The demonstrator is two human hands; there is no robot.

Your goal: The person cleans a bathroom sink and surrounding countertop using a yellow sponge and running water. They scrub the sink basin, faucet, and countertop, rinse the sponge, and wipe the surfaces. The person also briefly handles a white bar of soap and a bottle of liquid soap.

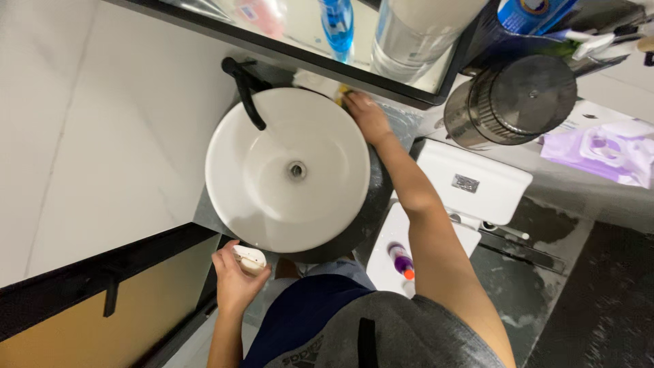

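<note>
A round white basin [259, 197] with a black tap [244, 88] sits on a dark counter. My right hand [366, 116] reaches past the basin's far rim and presses on a yellow sponge or cloth [340, 94] by the mirror's base. My left hand [235, 276] is below the basin's near edge, holding a small white bottle or cap [249, 258].
A mirror [306, 34] runs along the back wall. To the right stands a white toilet [470, 184] with a purple bottle [400, 260] on its lid, a metal bin [511, 102], and a purple wipes pack [599, 150]. A dark cabinet edge [102, 272] lies at the left.
</note>
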